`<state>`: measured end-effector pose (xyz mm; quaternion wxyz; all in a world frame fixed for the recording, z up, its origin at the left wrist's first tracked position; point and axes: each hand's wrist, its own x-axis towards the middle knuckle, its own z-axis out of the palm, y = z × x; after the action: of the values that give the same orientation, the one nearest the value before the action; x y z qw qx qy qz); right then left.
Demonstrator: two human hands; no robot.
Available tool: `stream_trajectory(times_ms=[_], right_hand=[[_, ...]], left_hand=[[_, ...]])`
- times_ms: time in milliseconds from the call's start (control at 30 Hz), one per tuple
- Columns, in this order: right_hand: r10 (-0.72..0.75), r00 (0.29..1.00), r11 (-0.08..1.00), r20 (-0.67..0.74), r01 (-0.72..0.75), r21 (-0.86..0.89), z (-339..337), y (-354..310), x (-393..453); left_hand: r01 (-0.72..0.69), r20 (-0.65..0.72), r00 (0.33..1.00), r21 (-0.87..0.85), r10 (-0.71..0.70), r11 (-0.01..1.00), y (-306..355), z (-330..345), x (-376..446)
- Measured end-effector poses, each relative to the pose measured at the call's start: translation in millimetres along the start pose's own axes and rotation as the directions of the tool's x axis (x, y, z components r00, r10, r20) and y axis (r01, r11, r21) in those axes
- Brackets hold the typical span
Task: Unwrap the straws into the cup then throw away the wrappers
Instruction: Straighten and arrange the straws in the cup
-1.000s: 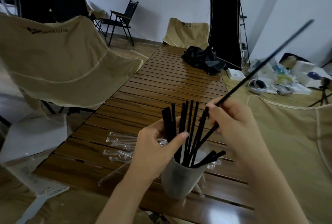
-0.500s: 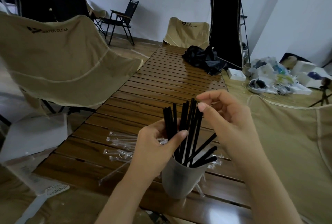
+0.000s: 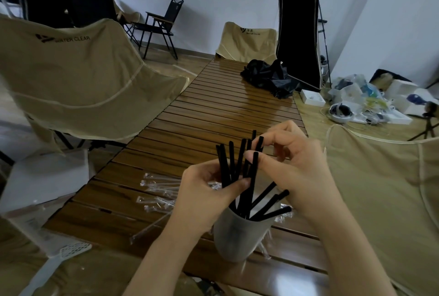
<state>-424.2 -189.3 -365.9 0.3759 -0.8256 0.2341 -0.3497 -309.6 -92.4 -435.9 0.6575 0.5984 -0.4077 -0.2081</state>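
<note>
1. We see a grey cup (image 3: 240, 236) upright on the slatted wooden worktop (image 3: 213, 110), near its front edge.
2. The cup holds a bunch of black straws (image 3: 247, 172). Most stand steeply; a few lean low to the right over the rim.
3. Our left hand (image 3: 209, 191) is wrapped around the upright bunch just above the cup rim, thumb across the front. Grip: curled round the straws.
4. Our right hand (image 3: 292, 167) is at the straw tops. Thumb and fingers pinch the upper end of one straw; the other fingers are bent above it. Grip: narrow pinch on a straw tip.
5. Clear wrappers (image 3: 159, 188) lie scattered flat on the worktop to the left of the cup, partly behind our left hand. One longer wrapper (image 3: 149, 229) lies diagonally nearer the front edge. More clear plastic shows just right of the cup and at its base.
6. We cannot tell whether any wrapper still has a straw inside.
7. A crumpled black bag (image 3: 268, 77) sits at the far end of the worktop, well apart from the cup.
8. Tan folding chairs: one (image 3: 78, 74) on the left, one (image 3: 247, 41) at the far end, fabric of another (image 3: 384, 188) on the right.
9. A black folding chair (image 3: 161, 25) stands by the back wall.
10. A pile of bags and white boxes (image 3: 365, 101) is on the floor at right.
</note>
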Motion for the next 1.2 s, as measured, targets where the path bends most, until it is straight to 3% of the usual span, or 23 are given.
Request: stream_trajectory(times_ms=[333, 467, 567, 667, 867, 1067, 1200], right_hand=[[-0.187, 0.966, 0.95, -0.179, 0.224, 0.219, -10, -19, -5], [-0.213, 0.901, 0.885, -0.379, 0.342, 0.315, -17, -27, -6], [-0.21, 0.817, 0.894, -0.537, 0.382, 0.232, -23, -24, -4], [-0.165, 0.774, 0.929, -0.611, 0.331, 0.168, -24, -19, -5], [0.063, 0.748, 0.945, -0.661, 0.169, 0.281, -18, -9, -5], [0.29, 0.736, 0.891, -0.611, 0.025, 0.452, -18, 0, -6], [0.42, 0.7, 0.843, -0.577, -0.066, 0.534, -17, 9, -5]], left_hand=[[-0.023, 0.049, 0.999, -0.032, 0.024, 0.999, -3, -1, 1], [-0.032, 0.046, 0.998, -0.042, 0.034, 0.999, -4, -1, 0], [-0.013, 0.037, 0.999, -0.046, 0.014, 0.999, -5, -1, 0], [0.001, 0.041, 0.999, -0.037, 0.001, 0.999, -5, 0, 0], [-0.025, 0.015, 1.0, -0.033, 0.025, 0.999, -6, 2, -3], [-0.105, 0.005, 0.994, -0.053, 0.106, 0.993, -11, 2, 0], [-0.072, 0.006, 0.997, -0.167, 0.074, 0.983, -14, 2, -4]])
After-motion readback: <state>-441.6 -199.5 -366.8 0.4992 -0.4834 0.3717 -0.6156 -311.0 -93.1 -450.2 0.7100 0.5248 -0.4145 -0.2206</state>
